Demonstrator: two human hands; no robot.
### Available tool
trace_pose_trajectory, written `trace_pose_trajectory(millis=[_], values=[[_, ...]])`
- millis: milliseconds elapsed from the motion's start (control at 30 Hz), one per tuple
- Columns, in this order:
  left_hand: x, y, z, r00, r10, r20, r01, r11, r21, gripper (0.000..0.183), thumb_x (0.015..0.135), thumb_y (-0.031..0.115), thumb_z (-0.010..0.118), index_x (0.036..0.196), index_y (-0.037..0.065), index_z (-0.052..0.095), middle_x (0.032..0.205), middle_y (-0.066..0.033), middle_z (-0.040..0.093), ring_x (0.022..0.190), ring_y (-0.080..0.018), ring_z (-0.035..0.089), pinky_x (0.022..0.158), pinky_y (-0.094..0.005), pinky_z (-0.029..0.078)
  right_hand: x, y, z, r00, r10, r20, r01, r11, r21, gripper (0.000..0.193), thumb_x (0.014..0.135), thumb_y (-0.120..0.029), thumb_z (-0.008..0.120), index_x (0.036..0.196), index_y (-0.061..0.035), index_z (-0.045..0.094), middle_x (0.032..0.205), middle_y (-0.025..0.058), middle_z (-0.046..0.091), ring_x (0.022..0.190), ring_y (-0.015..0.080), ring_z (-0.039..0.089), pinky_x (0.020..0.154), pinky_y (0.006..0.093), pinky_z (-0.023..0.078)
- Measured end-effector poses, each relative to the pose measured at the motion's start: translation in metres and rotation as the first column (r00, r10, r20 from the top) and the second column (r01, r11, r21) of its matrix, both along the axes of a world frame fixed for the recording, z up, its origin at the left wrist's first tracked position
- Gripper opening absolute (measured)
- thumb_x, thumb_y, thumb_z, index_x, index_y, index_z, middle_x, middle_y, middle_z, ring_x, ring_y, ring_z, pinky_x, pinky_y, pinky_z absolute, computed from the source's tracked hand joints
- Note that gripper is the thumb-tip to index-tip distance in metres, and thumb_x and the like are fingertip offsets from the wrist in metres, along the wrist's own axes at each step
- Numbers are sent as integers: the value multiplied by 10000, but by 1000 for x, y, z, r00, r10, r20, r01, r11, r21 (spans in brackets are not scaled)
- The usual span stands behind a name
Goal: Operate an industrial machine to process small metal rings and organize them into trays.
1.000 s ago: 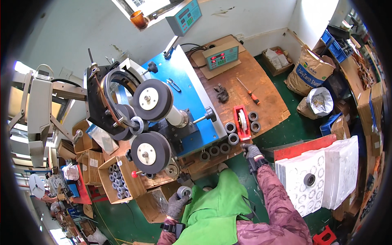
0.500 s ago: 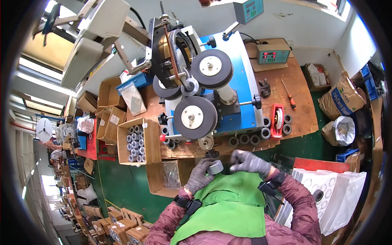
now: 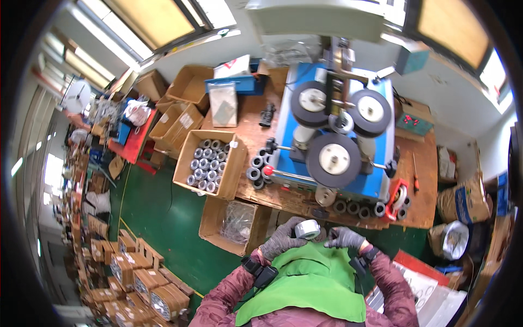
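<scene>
Ring, pale and blurred, in the left hand, pinched between gloved fingers and thumb, with some fingers hidden behind. At 3 o'clock from the ring and near it, right hand, fingers bent and narrow; fingertips too smeared to make out, so cannot tell whether gripping anything. At 6 o'clock, green apron, cut off by the lower edge. Just past 12 o'clock, machine with three dark wheels, upper parts crowded and hard to make out; farther up, grey unit, cut off by the top edge. At 10 o'clock, carton of more rings. At 9 o'clock, lower box with crumpled clear plastic, contents beneath hidden. At 2 o'clock, row of dark rings and red dispenser; beyond, display, digits illegible. At 4 o'clock, white board, partly hidden by the right sleeve.
</scene>
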State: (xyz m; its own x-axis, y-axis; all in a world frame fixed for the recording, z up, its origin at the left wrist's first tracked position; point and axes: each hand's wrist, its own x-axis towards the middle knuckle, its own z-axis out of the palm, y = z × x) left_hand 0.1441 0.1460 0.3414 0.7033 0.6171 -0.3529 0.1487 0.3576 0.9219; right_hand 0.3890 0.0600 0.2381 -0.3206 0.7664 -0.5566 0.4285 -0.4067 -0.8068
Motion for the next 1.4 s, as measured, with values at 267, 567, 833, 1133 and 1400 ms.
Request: trace_pose_trajectory(millis=[267,567,833,1133,1400], values=[[-67,38,-56,980,186,69,-146,913,-382,543,737,188,731,1199,21,500,1026,-21,584,882,-105,560,754,-258,487,12,-79,-96,829,-271,489,352,932,-81,420,687,-384,707,887,-25,620,836,146,656,734,284,625,689,354,495],[-144,141,-30,987,157,-38,-160,984,-80,508,702,192,749,1119,24,512,980,-60,587,893,-123,555,790,-287,468,-175,175,156,978,-148,150,27,795,606,414,762,-177,626,1152,-71,538,1118,160,535,989,315,546,823,384,458],[-173,181,-28,968,230,102,-207,958,-201,549,713,212,751,1152,20,483,978,-59,580,858,-130,556,758,-278,470,-192,181,59,858,251,447,-370,907,201,422,776,-291,594,1152,-114,525,1203,158,493,1037,337,511,868,424,437],[-239,294,-99,764,636,111,-514,703,-491,280,797,144,646,1051,49,576,951,-18,589,804,-96,577,661,-228,492,-158,120,51,871,20,491,-59,996,65,300,770,-299,605,1006,-116,629,965,143,618,913,320,581,812,402,463],[-238,399,-260,723,302,-621,-113,939,324,261,783,209,633,1004,74,605,892,-47,628,798,-177,606,665,-310,494,-148,61,51,786,-219,578,205,975,92,303,760,-295,628,996,-105,641,937,135,634,899,315,595,793,392,480]])
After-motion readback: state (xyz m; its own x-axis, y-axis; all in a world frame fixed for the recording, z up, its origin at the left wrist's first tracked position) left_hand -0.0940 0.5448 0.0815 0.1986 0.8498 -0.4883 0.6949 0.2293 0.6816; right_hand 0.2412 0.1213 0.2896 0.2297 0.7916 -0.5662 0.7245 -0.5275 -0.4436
